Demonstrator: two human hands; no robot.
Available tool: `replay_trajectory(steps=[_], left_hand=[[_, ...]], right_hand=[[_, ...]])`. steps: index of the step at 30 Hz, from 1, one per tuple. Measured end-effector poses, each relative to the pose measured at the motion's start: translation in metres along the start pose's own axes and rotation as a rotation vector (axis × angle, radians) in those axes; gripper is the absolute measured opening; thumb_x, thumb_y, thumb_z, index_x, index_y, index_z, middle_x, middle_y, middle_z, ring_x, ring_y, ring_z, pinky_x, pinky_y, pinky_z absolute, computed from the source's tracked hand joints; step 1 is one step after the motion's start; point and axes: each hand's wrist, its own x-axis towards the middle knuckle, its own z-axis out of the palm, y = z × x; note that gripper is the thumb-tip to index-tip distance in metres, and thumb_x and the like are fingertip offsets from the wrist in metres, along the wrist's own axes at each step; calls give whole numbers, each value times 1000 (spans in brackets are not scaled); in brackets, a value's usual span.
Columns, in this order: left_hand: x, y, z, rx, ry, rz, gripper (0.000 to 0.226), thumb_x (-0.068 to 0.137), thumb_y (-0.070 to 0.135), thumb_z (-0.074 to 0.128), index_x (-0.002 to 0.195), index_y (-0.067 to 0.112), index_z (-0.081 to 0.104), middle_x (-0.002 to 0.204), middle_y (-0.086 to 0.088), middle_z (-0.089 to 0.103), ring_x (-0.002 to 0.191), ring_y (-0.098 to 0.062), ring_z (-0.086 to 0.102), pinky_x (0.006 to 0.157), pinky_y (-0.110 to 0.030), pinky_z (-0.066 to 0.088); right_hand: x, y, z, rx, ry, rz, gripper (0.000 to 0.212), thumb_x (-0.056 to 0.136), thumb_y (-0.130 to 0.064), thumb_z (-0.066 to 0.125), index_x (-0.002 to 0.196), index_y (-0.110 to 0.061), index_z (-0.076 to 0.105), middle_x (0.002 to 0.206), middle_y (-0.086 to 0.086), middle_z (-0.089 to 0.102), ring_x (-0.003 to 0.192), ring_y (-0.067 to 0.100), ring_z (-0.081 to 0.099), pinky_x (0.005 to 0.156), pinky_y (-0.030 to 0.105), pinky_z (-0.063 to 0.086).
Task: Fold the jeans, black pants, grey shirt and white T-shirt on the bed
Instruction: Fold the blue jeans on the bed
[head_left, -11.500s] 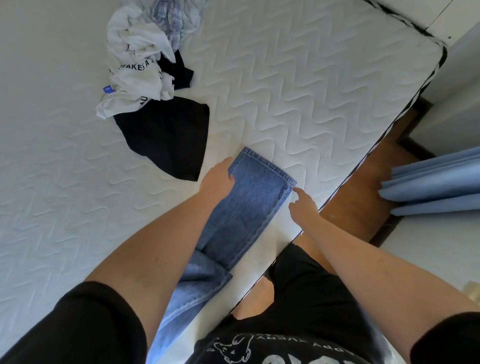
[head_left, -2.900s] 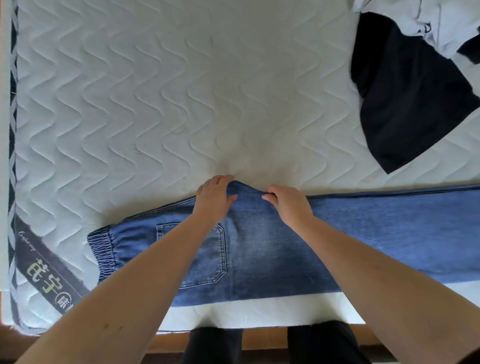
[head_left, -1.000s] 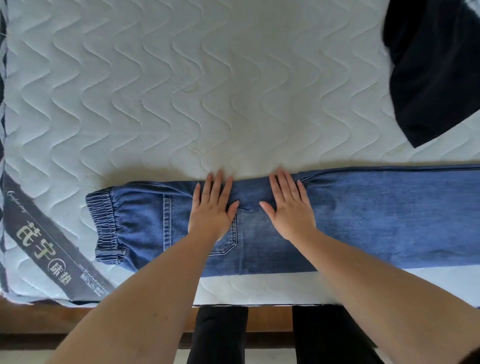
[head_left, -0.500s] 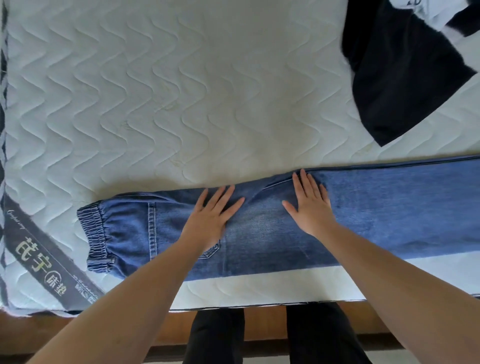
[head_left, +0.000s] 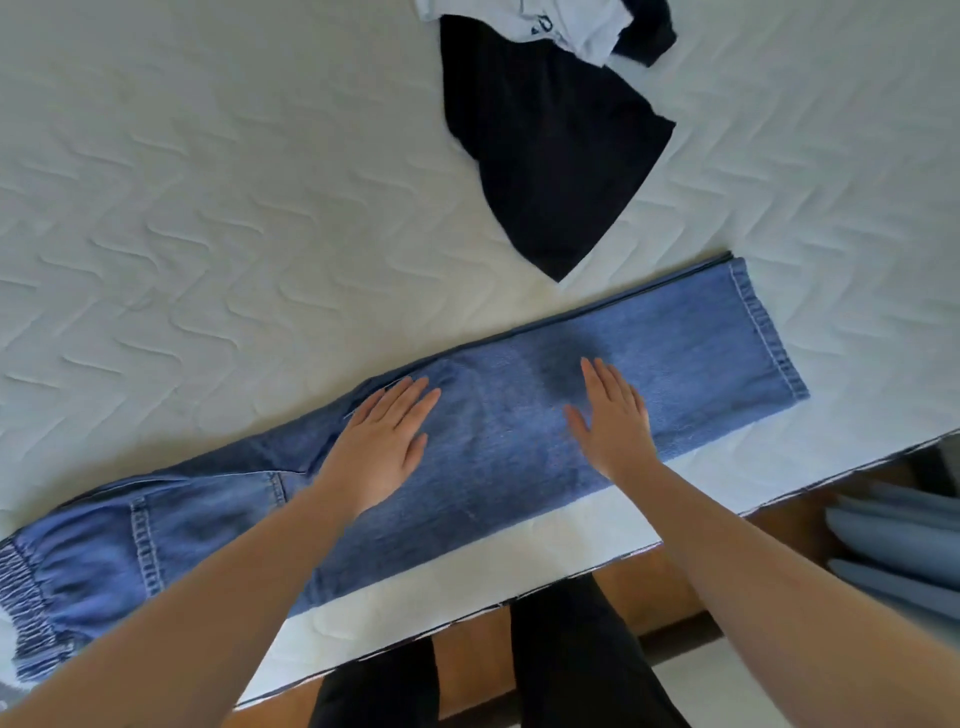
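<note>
Denim first: I see the jeans (head_left: 519, 441) stretched long across the lower middle of the frame on the bed (head_left: 208, 208), my left hand (head_left: 382, 444) and right hand (head_left: 613, 415) flat on them (fingers straight, grasping nothing); black pants (head_left: 550, 150) and white T-shirt (head_left: 561, 23) lie top centre.

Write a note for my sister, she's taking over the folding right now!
Left hand and right hand: both flat and open, pressing the jeans.
Jeans lie folded lengthwise, full length along the near edge of the bed.
Black pants and white T-shirt lie heaped behind, unfolded. Grey shirt not visible.
Left: fold the jeans crosswise, then the rest.
</note>
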Motion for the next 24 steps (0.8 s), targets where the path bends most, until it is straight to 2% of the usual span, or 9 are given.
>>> replay_trajectory(steps=[4, 8, 12, 16, 19, 21, 24], left_hand=[[49, 44, 10, 38, -38, 50, 61, 102, 39, 33, 156, 20, 14, 163, -3, 12, 150, -23, 16, 121, -42, 17], [93, 85, 26, 143, -167, -41, 72, 101, 51, 33, 155, 27, -7, 164, -3, -8, 151, -26, -2, 121, -44, 8], [119, 121, 37, 177, -241, 22, 84, 95, 60, 40, 155, 30, -10, 163, -3, -13, 151, -27, -5, 120, -47, 9], [131, 138, 42, 174, -315, -17, 93, 92, 55, 51, 152, 34, -16, 161, 0, -23, 150, -25, -10, 118, -53, 14], [135, 140, 40, 157, -357, -42, 95, 91, 55, 54, 150, 38, -19, 160, 2, -25, 150, -24, -12, 119, -54, 13], [137, 140, 38, 147, -379, -47, 96, 91, 55, 55, 151, 39, -18, 160, 3, -25, 150, -23, -13, 119, -54, 15], [138, 141, 36, 153, -392, -53, 95, 91, 55, 55, 151, 40, -16, 161, 3, -24, 150, -23, -13, 118, -54, 16]], right_hand=[[12, 56, -16, 81, 31, 144, 66, 102, -41, 37, 156, -20, 6, 164, 1, 9, 150, 20, 5, 120, 40, 6], [31, 106, -31, 130, 77, 250, 67, 102, -36, 40, 156, -18, 5, 164, 2, 4, 150, 18, 3, 119, 42, 8], [55, 147, -48, 155, 104, 354, 74, 101, -37, 42, 156, -15, -2, 164, 1, -4, 150, 18, -2, 119, 42, 5], [76, 177, -61, 212, 116, 372, 81, 98, -35, 50, 156, -14, -4, 164, 3, -5, 150, 21, -1, 120, 43, 5], [87, 195, -68, 272, 123, 398, 78, 97, -33, 53, 155, -13, 4, 160, 12, 15, 145, 31, 18, 115, 49, 18], [96, 209, -75, 244, 80, 414, 75, 92, -35, 60, 152, -14, 19, 147, 17, 33, 133, 37, 35, 107, 51, 31], [106, 227, -94, 289, -74, 462, 60, 81, -40, 75, 127, -18, 44, 120, 14, 59, 102, 33, 59, 93, 45, 46]])
